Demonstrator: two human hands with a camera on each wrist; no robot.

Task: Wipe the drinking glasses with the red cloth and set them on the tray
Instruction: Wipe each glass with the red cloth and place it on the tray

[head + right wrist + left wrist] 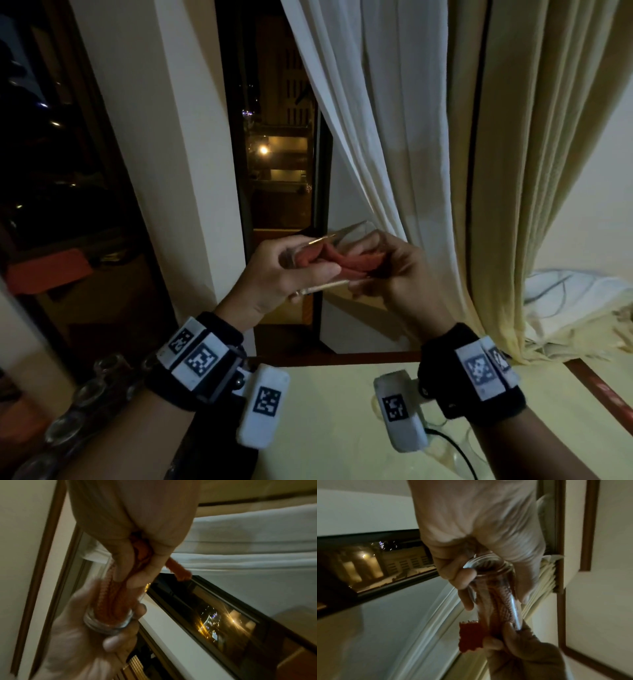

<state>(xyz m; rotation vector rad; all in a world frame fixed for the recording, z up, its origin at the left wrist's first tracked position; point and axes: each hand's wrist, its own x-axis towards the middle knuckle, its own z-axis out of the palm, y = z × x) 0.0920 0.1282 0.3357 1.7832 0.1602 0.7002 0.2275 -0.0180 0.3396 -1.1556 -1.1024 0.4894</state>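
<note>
At the far left edge, a row of drinking glasses [85,397] stands in shadow beside the tabletop [329,428]. The left hand [284,274] holds one clear glass [329,253] on its side in mid-air above the tabletop, fingers and thumb curled round its base end. The red cloth [346,262] is stuffed inside this glass; one corner protrudes from the mouth [471,635]. The right hand [400,274] pinches the cloth at the mouth, fingertips [123,573] pressed together on it. White curtains [394,120] hang behind.
</note>
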